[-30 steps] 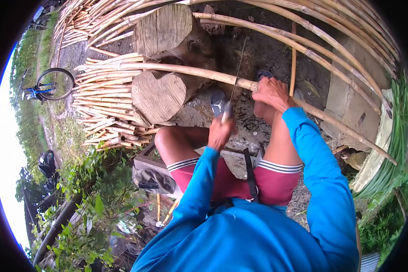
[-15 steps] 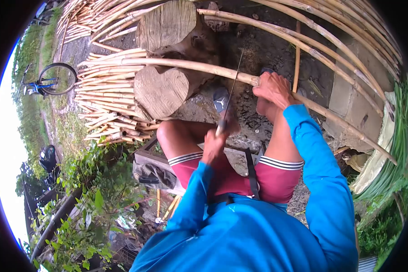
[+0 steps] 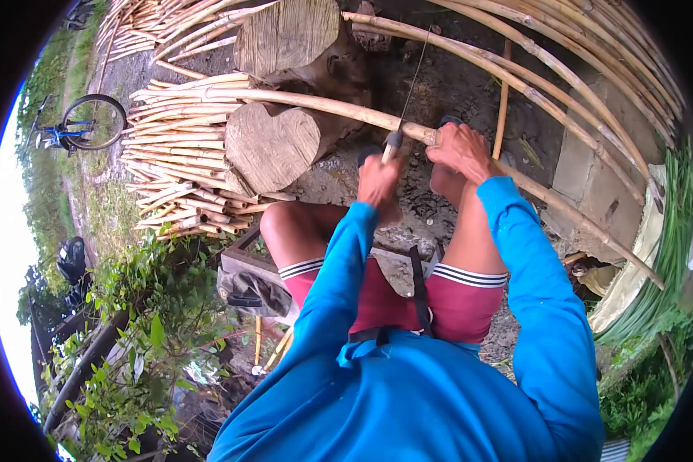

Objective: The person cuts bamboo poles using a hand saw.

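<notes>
My left hand (image 3: 379, 183) is closed round the light handle of a thin-bladed saw (image 3: 416, 83). The blade appears nearly edge-on, and its teeth cannot be made out. It lies across a long bamboo pole (image 3: 316, 104), with the handle end close to the pole. Just right of the blade, my right hand (image 3: 460, 149) grips the same pole above my right knee. Leftward, the pole passes over a heart-shaped wooden stump (image 3: 273, 145); its other end slopes down to the right. My fingers hide part of the pole.
Stacked cut bamboo (image 3: 181, 142) lies at the left, near a second stump (image 3: 289, 38). Long poles (image 3: 562, 69) curve across the upper right, beside concrete blocks (image 3: 593, 165). Green strands (image 3: 670, 246) lie far right. A bicycle (image 3: 92, 123) and leafy plants (image 3: 154, 323) are at the left.
My left hand has pushed the saw forward, away from my body, so its handle now reaches the pole. My right hand keeps its grip on the pole. The view has shifted slightly.
</notes>
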`<state>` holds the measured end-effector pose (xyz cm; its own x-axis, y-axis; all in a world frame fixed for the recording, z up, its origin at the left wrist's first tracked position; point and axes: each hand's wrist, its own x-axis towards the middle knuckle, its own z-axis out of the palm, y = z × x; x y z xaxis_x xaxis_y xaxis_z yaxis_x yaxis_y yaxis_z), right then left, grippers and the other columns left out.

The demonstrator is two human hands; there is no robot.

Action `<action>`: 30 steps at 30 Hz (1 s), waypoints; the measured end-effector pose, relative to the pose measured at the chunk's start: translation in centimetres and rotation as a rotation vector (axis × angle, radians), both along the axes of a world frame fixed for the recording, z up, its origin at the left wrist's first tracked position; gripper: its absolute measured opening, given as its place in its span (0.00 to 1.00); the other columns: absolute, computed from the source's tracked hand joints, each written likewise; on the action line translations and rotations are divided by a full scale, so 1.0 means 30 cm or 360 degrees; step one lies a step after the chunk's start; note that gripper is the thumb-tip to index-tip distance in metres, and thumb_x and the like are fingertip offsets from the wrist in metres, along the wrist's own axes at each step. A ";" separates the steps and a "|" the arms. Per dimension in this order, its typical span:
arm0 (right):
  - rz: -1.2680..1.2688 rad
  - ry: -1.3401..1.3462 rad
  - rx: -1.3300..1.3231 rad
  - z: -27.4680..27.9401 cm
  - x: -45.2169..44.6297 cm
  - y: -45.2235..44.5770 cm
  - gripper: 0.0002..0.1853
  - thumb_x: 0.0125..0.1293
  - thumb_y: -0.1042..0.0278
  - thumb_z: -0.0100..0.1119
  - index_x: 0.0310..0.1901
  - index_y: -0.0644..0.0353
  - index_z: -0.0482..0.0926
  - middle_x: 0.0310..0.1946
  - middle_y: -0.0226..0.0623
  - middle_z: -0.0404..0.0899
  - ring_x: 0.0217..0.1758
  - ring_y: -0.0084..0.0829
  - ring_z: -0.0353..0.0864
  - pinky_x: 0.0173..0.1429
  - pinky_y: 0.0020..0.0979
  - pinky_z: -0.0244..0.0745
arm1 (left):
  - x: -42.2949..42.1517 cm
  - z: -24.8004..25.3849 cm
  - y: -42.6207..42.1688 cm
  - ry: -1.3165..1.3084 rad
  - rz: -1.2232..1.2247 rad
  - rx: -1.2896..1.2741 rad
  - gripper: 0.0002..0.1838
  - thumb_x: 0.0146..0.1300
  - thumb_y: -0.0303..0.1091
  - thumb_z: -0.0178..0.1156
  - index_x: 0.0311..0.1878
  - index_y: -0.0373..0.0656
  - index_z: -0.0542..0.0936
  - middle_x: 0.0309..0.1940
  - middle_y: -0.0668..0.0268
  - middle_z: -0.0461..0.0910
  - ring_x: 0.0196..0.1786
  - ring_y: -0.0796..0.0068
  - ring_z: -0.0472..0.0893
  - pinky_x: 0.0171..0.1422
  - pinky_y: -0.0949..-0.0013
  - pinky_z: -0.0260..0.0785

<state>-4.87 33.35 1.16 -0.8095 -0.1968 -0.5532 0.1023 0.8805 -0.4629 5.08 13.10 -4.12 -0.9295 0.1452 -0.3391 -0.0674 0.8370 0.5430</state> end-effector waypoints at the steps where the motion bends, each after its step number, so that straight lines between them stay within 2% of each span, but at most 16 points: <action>1: -0.0007 0.0021 0.0007 -0.007 -0.006 0.009 0.21 0.47 0.55 0.62 0.37 0.62 0.86 0.37 0.60 0.83 0.44 0.60 0.83 0.53 0.49 0.79 | 0.049 0.022 -0.013 0.0260 -0.0197 -0.0211 0.15 0.59 0.41 0.58 0.37 0.37 0.81 0.30 0.41 0.80 0.37 0.44 0.83 0.42 0.52 0.74; 2: 0.0038 0.0110 0.0061 -0.025 -0.009 0.020 0.20 0.48 0.54 0.62 0.37 0.62 0.85 0.35 0.59 0.83 0.42 0.58 0.84 0.50 0.49 0.79 | 0.167 0.019 -0.039 -0.0244 0.0464 0.0264 0.17 0.60 0.43 0.59 0.38 0.37 0.83 0.33 0.41 0.82 0.39 0.46 0.84 0.44 0.53 0.74; 3: 0.0086 0.0174 0.0101 -0.041 0.000 0.025 0.20 0.48 0.52 0.63 0.37 0.61 0.84 0.34 0.58 0.83 0.40 0.56 0.84 0.47 0.49 0.79 | 0.273 0.064 -0.054 -0.0430 0.0790 0.0424 0.18 0.59 0.45 0.60 0.40 0.38 0.84 0.35 0.44 0.83 0.40 0.45 0.84 0.45 0.55 0.75; 4: 0.0105 0.0140 0.0022 -0.059 -0.003 0.036 0.21 0.48 0.52 0.63 0.38 0.60 0.84 0.36 0.57 0.83 0.42 0.56 0.84 0.48 0.49 0.79 | 0.345 0.118 -0.078 -0.0753 0.0913 0.0387 0.21 0.58 0.47 0.60 0.40 0.36 0.84 0.34 0.42 0.83 0.40 0.45 0.85 0.46 0.55 0.75; 7: 0.0050 0.0015 0.0049 -0.017 -0.016 0.011 0.22 0.48 0.51 0.63 0.40 0.60 0.84 0.38 0.57 0.83 0.44 0.56 0.83 0.49 0.49 0.79 | 0.221 0.081 -0.059 -0.0866 0.1023 0.0259 0.21 0.54 0.46 0.62 0.40 0.35 0.83 0.33 0.40 0.83 0.40 0.48 0.85 0.45 0.54 0.75; 9: 0.0055 0.0118 0.0025 -0.012 -0.032 -0.005 0.20 0.48 0.54 0.62 0.38 0.62 0.85 0.39 0.59 0.83 0.45 0.59 0.83 0.54 0.50 0.78 | 0.031 0.082 -0.013 0.0373 -0.0218 -0.0126 0.15 0.54 0.40 0.64 0.38 0.37 0.80 0.20 0.58 0.71 0.30 0.58 0.79 0.31 0.52 0.67; 11: 0.0107 0.0068 -0.0031 -0.033 0.002 0.008 0.20 0.48 0.54 0.62 0.38 0.61 0.85 0.38 0.59 0.83 0.45 0.59 0.83 0.54 0.50 0.78 | -0.053 0.138 0.018 0.0213 -0.0212 0.0029 0.20 0.52 0.46 0.63 0.32 0.35 0.78 0.24 0.45 0.79 0.30 0.42 0.80 0.34 0.49 0.71; 14: 0.0064 0.0074 0.0018 -0.005 -0.023 0.033 0.21 0.49 0.53 0.61 0.40 0.59 0.86 0.39 0.58 0.83 0.46 0.59 0.82 0.55 0.50 0.77 | 0.192 0.122 -0.013 -0.0549 0.0915 0.0341 0.20 0.55 0.47 0.64 0.33 0.35 0.83 0.17 0.54 0.77 0.26 0.68 0.82 0.32 0.60 0.70; 15: 0.0102 0.0008 -0.0012 -0.003 -0.009 0.045 0.21 0.49 0.53 0.62 0.40 0.58 0.86 0.39 0.58 0.83 0.46 0.59 0.82 0.55 0.50 0.77 | 0.346 0.063 -0.064 -0.0639 0.0924 0.0432 0.21 0.56 0.48 0.63 0.32 0.34 0.84 0.20 0.53 0.80 0.27 0.66 0.82 0.36 0.59 0.72; 17: 0.0065 0.0065 -0.0010 -0.021 -0.012 0.042 0.21 0.49 0.51 0.62 0.38 0.59 0.85 0.37 0.58 0.83 0.44 0.59 0.82 0.52 0.51 0.77 | 0.316 0.124 -0.061 -0.0825 0.0972 0.0372 0.25 0.56 0.49 0.61 0.40 0.32 0.83 0.34 0.41 0.83 0.43 0.49 0.85 0.51 0.54 0.73; 18: 0.0082 0.0112 -0.0024 -0.026 -0.012 0.036 0.22 0.49 0.50 0.63 0.37 0.61 0.84 0.36 0.58 0.83 0.42 0.59 0.83 0.49 0.52 0.77 | 0.245 0.115 -0.046 -0.0708 0.0948 0.0398 0.26 0.55 0.50 0.61 0.40 0.31 0.83 0.34 0.40 0.83 0.43 0.48 0.85 0.49 0.54 0.74; 19: 0.0105 0.0110 -0.0024 -0.028 -0.016 0.030 0.22 0.49 0.50 0.63 0.37 0.61 0.84 0.36 0.58 0.83 0.42 0.59 0.83 0.49 0.52 0.77 | 0.202 -0.006 -0.052 -0.0392 0.0720 0.0243 0.19 0.52 0.46 0.64 0.36 0.39 0.84 0.26 0.52 0.81 0.32 0.60 0.83 0.40 0.57 0.73; 23: 0.0138 0.0111 -0.0006 -0.048 0.022 0.010 0.20 0.49 0.50 0.63 0.36 0.60 0.84 0.33 0.57 0.83 0.40 0.57 0.83 0.47 0.50 0.78 | 0.017 0.042 -0.024 0.0012 -0.0203 -0.0044 0.18 0.55 0.43 0.62 0.44 0.40 0.81 0.37 0.43 0.83 0.39 0.53 0.85 0.43 0.56 0.75; 25: 0.0169 0.0149 0.0092 -0.030 -0.014 0.010 0.20 0.50 0.51 0.63 0.36 0.60 0.84 0.33 0.56 0.83 0.40 0.56 0.84 0.46 0.49 0.79 | 0.074 0.182 0.024 -0.0367 0.0904 0.0508 0.18 0.55 0.43 0.61 0.42 0.38 0.82 0.31 0.48 0.83 0.34 0.56 0.85 0.41 0.57 0.74; 27: 0.0159 0.0012 -0.0058 -0.024 -0.017 0.027 0.21 0.50 0.50 0.63 0.36 0.61 0.84 0.33 0.56 0.83 0.40 0.57 0.83 0.46 0.50 0.78 | 0.033 0.278 0.022 -0.0746 0.0957 0.0470 0.20 0.55 0.44 0.62 0.41 0.34 0.83 0.27 0.50 0.82 0.34 0.62 0.84 0.43 0.59 0.74; 30: 0.0123 0.0182 0.0021 -0.033 -0.025 0.038 0.22 0.49 0.49 0.63 0.36 0.61 0.83 0.33 0.55 0.83 0.39 0.57 0.83 0.46 0.50 0.78 | 0.018 0.166 -0.006 -0.0449 0.0682 0.0386 0.21 0.55 0.45 0.61 0.37 0.31 0.82 0.25 0.49 0.81 0.32 0.60 0.83 0.42 0.56 0.72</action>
<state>-5.63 34.50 0.17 -0.8503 -0.2543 -0.4608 -0.0188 0.8897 -0.4562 5.63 12.91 0.87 -0.8007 -0.1203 -0.5869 -0.5439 0.5566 0.6280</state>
